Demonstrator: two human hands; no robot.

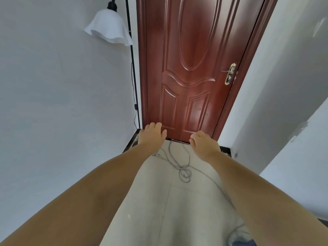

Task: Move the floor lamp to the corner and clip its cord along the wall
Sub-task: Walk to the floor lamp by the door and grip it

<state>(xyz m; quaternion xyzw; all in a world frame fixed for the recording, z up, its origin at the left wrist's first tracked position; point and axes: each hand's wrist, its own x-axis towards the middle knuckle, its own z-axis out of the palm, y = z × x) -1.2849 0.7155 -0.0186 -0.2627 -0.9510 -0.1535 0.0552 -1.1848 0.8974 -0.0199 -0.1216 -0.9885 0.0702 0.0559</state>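
The floor lamp stands in the corner where the left wall meets the door frame: a thin black pole (133, 77) with a white ruffled shade (110, 29) hanging near the top. A thin black wire runs down beside the pole. The grey cord (183, 172) lies loose and looped on the pale floor in front of the door. My left hand (152, 134) reaches low near the lamp's foot with fingers spread, holding nothing. My right hand (204, 144) hovers above the cord by the door's bottom edge, fingers loosely curled; nothing shows in its grip.
A shut red-brown panelled door (188, 68) with a brass handle (230, 73) fills the far end. White walls (53, 86) close in on both sides, with a dark skirting strip (130, 142) at floor level. A blurred blue object (239, 240) lies on the floor bottom right.
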